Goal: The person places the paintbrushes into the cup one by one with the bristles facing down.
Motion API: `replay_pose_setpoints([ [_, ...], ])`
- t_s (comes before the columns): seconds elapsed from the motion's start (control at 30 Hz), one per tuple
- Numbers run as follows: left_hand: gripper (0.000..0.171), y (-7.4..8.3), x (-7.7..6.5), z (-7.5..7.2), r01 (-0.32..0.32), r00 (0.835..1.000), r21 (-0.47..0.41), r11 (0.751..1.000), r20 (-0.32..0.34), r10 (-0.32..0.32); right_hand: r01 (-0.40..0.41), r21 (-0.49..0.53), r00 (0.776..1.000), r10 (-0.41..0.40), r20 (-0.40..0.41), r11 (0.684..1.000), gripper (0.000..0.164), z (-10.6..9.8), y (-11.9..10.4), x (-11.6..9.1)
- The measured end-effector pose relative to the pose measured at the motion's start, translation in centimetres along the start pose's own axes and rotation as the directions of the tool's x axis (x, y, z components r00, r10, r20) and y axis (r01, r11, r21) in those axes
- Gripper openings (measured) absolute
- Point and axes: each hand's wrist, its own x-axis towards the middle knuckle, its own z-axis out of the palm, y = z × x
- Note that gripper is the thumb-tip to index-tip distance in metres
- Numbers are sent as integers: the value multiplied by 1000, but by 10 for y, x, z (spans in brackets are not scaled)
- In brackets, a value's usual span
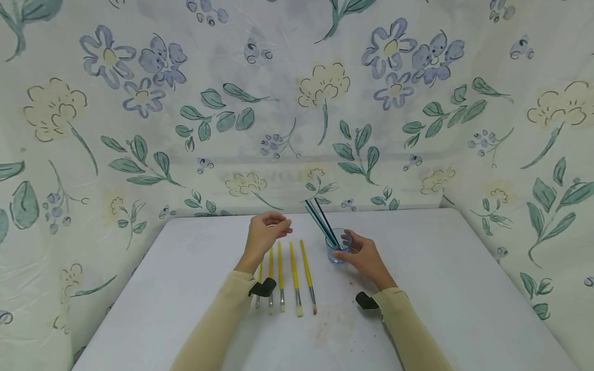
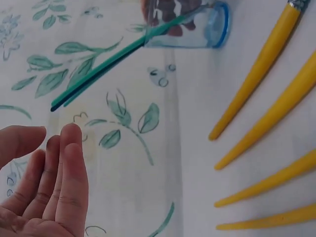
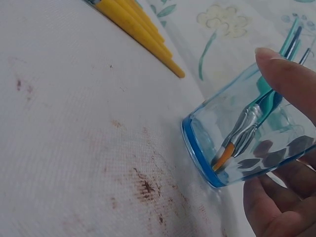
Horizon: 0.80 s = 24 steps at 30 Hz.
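Note:
A clear, blue-tinted cup (image 1: 335, 258) stands on the table, and my right hand (image 1: 367, 258) grips it from the right side. Its thumb is on the near wall, with the fingers curled round the far side. Inside lean a few paintbrushes (image 1: 321, 220) with teal and dark blue handles, bristles down; the right wrist view shows their metal ferrules (image 3: 243, 131) near the cup's base. My left hand (image 1: 265, 234) hovers left of the cup, above the handle ends of several yellow paintbrushes (image 1: 294, 268). Nothing is between its loosely bent fingers (image 2: 71, 187).
The yellow brushes lie side by side on the white table (image 1: 185, 288), bristles towards me. Small reddish-brown stains (image 3: 146, 186) mark the tabletop near the cup. A flower-patterned sheet (image 1: 287, 123) hangs behind the table and along both sides.

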Motion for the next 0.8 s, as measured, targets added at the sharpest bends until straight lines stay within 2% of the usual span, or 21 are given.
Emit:
replay_pose_setpoints([
  [0.23,24,-4,-3,-34,30,999,43,999,-34,-28,6,-7,1000,-6,1,1000,85,1,0,1],
  [0.43,27,-16,-7,-62,78,994,159,984,-88,-64,12,-11,1000,-12,-5,1000,84,0,0,0],
  [0.63,30,-33,-14,-80,193,978,298,935,-134,-159,8,-21,1000,-8,-9,1000,84,1,-1,-3],
  [0.8,33,-51,-19,-88,270,963,386,882,-128,-239,9,-29,1000,-9,-14,1000,83,2,-1,-5],
])
